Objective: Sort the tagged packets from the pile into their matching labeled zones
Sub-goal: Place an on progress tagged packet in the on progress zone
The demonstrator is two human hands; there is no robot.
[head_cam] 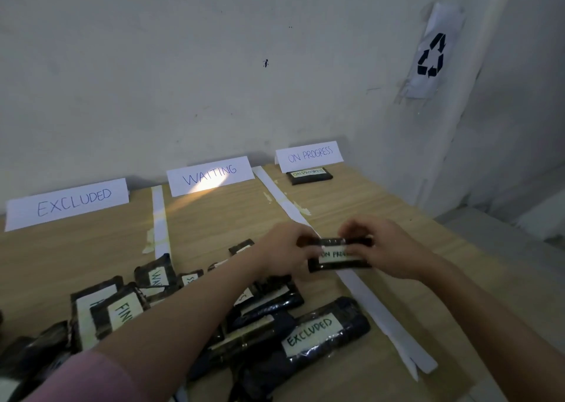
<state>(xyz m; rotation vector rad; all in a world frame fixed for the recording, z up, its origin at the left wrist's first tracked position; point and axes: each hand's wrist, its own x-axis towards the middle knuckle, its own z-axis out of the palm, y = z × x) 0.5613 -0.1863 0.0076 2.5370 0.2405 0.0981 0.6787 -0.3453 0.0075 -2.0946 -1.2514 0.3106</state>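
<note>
Both hands hold one black packet (336,256) tagged "ON PROGRESS" above the table, over the white strip between the middle and right zones. My left hand (284,251) grips its left end and my right hand (385,248) grips its right end. A pile of black tagged packets (189,310) lies at the near left; one reads "EXCLUDED" (308,332), others show "WAITING" and "FIN". Standing cards mark the zones: EXCLUDED (73,202), WAITING (211,175), ON PROGRESS (310,155). One packet (310,176) tagged "ON PROGRESS" lies in front of the ON PROGRESS card.
White paper strips (160,218) (367,297) divide the wooden table (351,205) into zones. A wall stands right behind the cards. The table's right edge drops off toward a grey floor. A recycling sign (431,52) is taped on the wall at the right.
</note>
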